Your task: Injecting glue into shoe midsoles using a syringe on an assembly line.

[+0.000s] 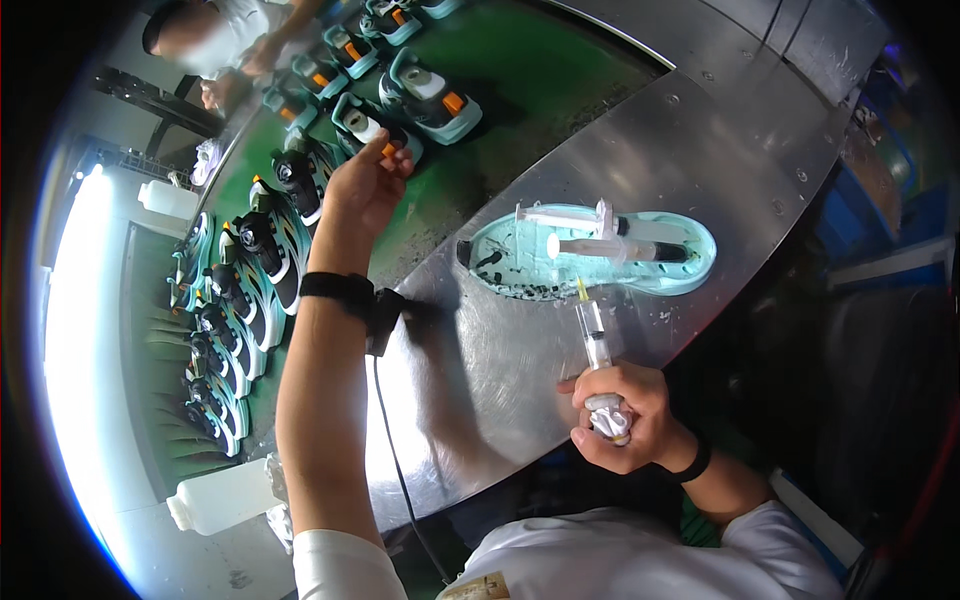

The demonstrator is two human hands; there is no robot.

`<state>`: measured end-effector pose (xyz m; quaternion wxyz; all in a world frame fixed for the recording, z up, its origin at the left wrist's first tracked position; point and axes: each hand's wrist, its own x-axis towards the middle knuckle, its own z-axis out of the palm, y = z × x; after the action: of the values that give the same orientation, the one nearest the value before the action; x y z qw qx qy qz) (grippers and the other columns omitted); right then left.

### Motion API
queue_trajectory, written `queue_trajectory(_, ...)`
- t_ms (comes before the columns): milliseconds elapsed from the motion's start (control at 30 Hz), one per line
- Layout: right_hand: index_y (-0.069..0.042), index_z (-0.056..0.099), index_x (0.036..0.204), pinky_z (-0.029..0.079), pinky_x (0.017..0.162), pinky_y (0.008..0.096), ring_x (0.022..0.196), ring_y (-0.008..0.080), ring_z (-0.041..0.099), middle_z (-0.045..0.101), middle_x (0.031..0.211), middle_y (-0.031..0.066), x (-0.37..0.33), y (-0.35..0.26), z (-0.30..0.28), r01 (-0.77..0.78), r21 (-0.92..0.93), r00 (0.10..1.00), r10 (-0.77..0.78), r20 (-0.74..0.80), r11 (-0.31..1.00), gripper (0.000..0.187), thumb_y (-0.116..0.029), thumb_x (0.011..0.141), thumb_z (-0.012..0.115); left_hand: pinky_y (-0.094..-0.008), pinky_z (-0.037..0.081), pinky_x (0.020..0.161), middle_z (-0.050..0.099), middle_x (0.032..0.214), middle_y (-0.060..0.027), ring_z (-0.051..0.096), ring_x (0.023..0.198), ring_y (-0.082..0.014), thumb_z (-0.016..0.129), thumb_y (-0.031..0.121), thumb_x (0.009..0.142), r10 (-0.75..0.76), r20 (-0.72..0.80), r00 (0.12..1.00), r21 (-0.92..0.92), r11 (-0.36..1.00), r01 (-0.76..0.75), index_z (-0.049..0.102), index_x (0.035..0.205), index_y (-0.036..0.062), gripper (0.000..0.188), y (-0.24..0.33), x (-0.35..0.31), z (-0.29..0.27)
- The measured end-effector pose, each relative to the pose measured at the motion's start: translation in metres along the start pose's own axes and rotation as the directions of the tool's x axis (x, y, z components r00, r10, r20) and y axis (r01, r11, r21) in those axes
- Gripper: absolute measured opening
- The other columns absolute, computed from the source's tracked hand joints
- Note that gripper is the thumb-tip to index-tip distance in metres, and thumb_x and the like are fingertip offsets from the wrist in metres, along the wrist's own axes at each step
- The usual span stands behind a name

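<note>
My left hand reaches over the green surface, its curled fingers closed on the near end of a black, white and turquoise shoe with an orange patch. My right hand is wrapped round a clear syringe, its yellow tip pointing away from me. A crumpled white wad sits in the same grip. Just beyond that tip lies a turquoise shoe sole, marked with dark smears. Across the sole rest a pale syringe and a second syringe with dark content at one end.
Several shoes stand on the green belt, among them a row of black and turquoise shoes on the left. The metal table borders the belt. A white bottle is at lower left. Across the belt is another person.
</note>
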<state>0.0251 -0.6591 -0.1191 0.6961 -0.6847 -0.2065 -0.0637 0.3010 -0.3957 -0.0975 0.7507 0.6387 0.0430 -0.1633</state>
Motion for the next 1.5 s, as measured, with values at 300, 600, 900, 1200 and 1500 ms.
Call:
queue_trajectory(300,-0.004,0.050,0.098,0.043,0.075,0.0252,0.082,0.0146,0.054,0.055,0.091,0.0070,-0.012,-0.003,-0.013,-0.165,0.107,0.982,0.153,0.113,0.980,0.059,-0.022,0.053,0.084,-0.0188,0.038,0.042,0.054,0.062,0.0006,0.049,0.047,-0.0091,0.055,0.015,0.087,-0.033,-0.309,0.951,-0.125,0.992,-0.006,0.055,0.077,0.0051,0.015,0.023,-0.145,0.010)
queue_trajectory(600,-0.003,0.053,0.083,0.046,0.065,0.0255,0.074,0.0152,0.062,0.056,0.074,0.0058,-0.018,-0.014,-0.023,-0.175,0.006,0.985,0.175,-0.013,0.985,0.020,-0.001,0.062,0.053,-0.0244,0.044,0.042,0.057,0.058,-0.0094,0.055,0.046,-0.0161,0.057,0.017,0.086,-0.383,-0.263,0.885,-0.085,0.923,0.375,0.060,0.079,-0.0012,0.020,-0.010,-0.328,0.087)
queue_trajectory(900,-0.003,0.053,0.081,0.047,0.062,0.0250,0.066,0.0110,0.058,0.056,0.073,0.0018,-0.010,-0.037,-0.034,-0.439,0.160,0.888,0.455,-0.076,0.884,0.018,0.000,0.064,0.054,-0.0241,0.040,0.054,0.056,0.083,-0.0072,0.052,0.063,-0.0130,0.059,0.038,0.083,0.115,-0.395,0.911,0.433,0.898,0.075,0.055,0.102,0.0008,0.042,0.002,-0.213,-0.020)
queue_trajectory(1200,-0.002,0.056,0.079,0.043,0.091,0.0470,0.057,0.0141,0.052,0.052,0.064,0.0040,-0.010,-0.084,-0.002,-0.098,0.408,0.993,0.059,0.107,0.908,0.020,-0.007,0.060,0.058,-0.0221,0.047,0.053,0.061,0.073,-0.0065,0.056,0.057,-0.0103,0.064,0.024,0.083,0.054,-0.215,0.975,0.126,0.992,-0.028,0.057,0.086,-0.0066,0.032,-0.001,-0.163,0.028)
queue_trajectory(1500,0.000,0.053,0.082,0.019,0.094,0.0700,0.043,0.0158,0.047,0.053,0.059,0.0115,0.015,-0.114,0.022,-0.058,0.580,0.926,-0.173,0.335,0.813,0.019,-0.004,0.066,0.062,-0.0312,0.054,0.065,0.063,0.081,-0.0138,0.064,0.073,-0.0213,0.078,0.045,0.058,0.456,0.208,0.865,0.111,0.868,-0.484,0.054,0.093,-0.0025,0.064,0.035,-0.246,0.068)
